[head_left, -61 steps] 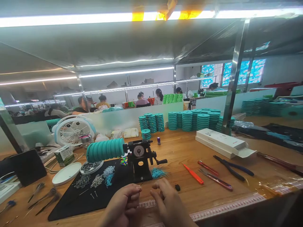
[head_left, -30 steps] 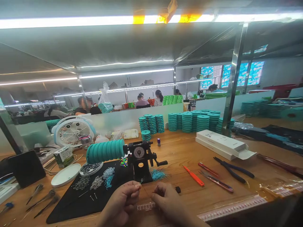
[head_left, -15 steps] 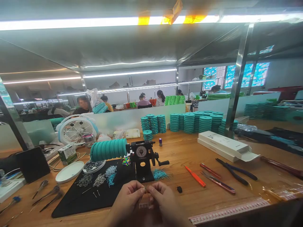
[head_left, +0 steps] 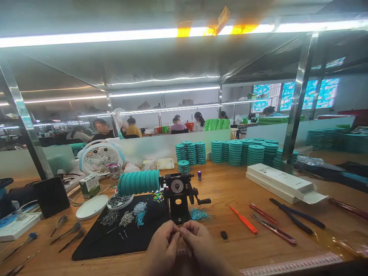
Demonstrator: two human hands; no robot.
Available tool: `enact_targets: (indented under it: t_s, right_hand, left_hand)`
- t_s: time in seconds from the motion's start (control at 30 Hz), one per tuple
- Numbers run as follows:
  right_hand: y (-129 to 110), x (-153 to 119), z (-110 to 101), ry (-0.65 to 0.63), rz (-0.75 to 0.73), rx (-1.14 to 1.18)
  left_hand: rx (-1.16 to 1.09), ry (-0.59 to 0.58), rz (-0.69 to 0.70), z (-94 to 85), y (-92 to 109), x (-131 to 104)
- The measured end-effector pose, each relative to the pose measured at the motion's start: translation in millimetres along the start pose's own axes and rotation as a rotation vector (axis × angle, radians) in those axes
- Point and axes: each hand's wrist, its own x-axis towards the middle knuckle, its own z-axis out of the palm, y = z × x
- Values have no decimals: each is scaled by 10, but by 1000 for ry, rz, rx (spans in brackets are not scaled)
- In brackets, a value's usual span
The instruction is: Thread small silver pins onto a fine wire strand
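My left hand [head_left: 166, 242] and my right hand [head_left: 197, 240] meet at the bottom centre, thumbs and forefingers pinched nearly together. Whatever is between the fingertips is too small to make out. Just beyond them stands a black hand-cranked winder [head_left: 177, 195] with a round dial and a row of teal spools [head_left: 138, 182] on its left side. Left of my hands, a black mat [head_left: 107, 239] carries small metal parts [head_left: 126, 218] and pale blue pieces [head_left: 140, 209]. Light blue threads [head_left: 199, 214] lie right of the winder's base.
To the right lie a black block [head_left: 224, 235], an orange tool [head_left: 243, 220], tweezers [head_left: 274, 229], pliers [head_left: 297, 216] and a white box [head_left: 284, 183]. Teal spool stacks [head_left: 235, 153] line the back. A fan [head_left: 101, 158] and white lid [head_left: 92, 207] stand left. People sit beyond the divider.
The whole view has shifted, so the bench things appear farther right. My hands remain pinched together, with the fingers slightly rearranged. In the background, a person by the plastic bag has raised an arm.
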Motion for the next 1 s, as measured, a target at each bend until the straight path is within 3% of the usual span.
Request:
enact_targets:
  t_s: [0.1, 0.3, 0.43, 0.6, 0.73, 0.93, 1.0]
  right_hand:
    - [26, 10, 34, -4, 28, 37]
    - [86, 41, 54, -4, 34, 94]
    - [78, 52, 45, 16, 5, 72]
    - [-20, -8, -2, -24, -104, -147]
    - [-4, -58, -54, -37, -371, -553]
    - [73, -3, -134, -31, -1066, -1053]
    - [31, 44, -152, -86, -1211, -1133]
  left_hand:
    - [112, 32, 141, 28, -59, -37]
    - [183, 0, 225, 38, -105, -4]
    - [237, 22, 232, 17, -60, -6]
    - [112, 26, 92, -58, -3, 25]
    - [101, -30, 60, -105, 4, 81]
    - [163, -73, 71, -129, 12, 87]
    - [206, -94, 99, -143, 26, 71]
